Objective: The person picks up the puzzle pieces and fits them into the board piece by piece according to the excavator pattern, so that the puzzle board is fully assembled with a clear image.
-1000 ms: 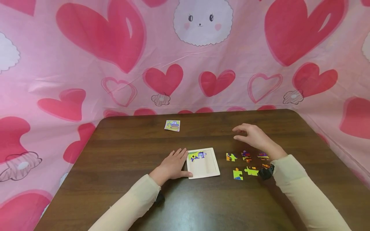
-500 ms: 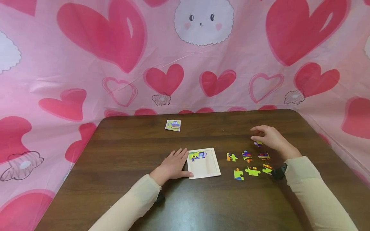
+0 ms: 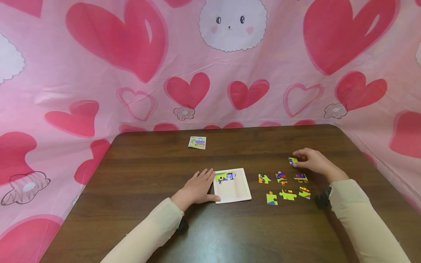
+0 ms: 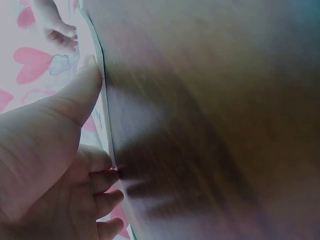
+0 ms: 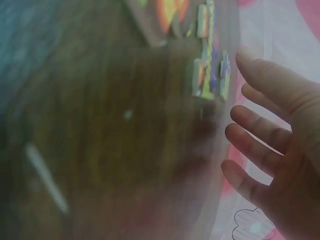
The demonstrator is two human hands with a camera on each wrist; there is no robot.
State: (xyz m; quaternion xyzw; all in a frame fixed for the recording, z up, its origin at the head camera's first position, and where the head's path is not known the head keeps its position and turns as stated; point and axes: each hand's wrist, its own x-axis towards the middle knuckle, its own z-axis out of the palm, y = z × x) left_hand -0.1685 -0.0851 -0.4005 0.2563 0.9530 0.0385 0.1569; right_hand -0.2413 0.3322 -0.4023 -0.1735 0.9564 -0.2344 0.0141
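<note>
Puzzle piece: small purple-and-green cardboard puzzle piece [image 3: 293, 161] sitting on dark wooden table [image 3: 148, 175], behind six loose pieces.
Right hand [image 3: 312, 162]: fingertips pinching the piece.
Left hand [image 3: 196, 188]: fingers lying straight, thumb bracing white square puzzle tray [image 3: 233, 198].

Small picture card [image 3: 197, 142] near far edge of dark wooden table [image 3: 148, 171]; pink heart-print cloth [image 3: 98, 73] behind.
</note>
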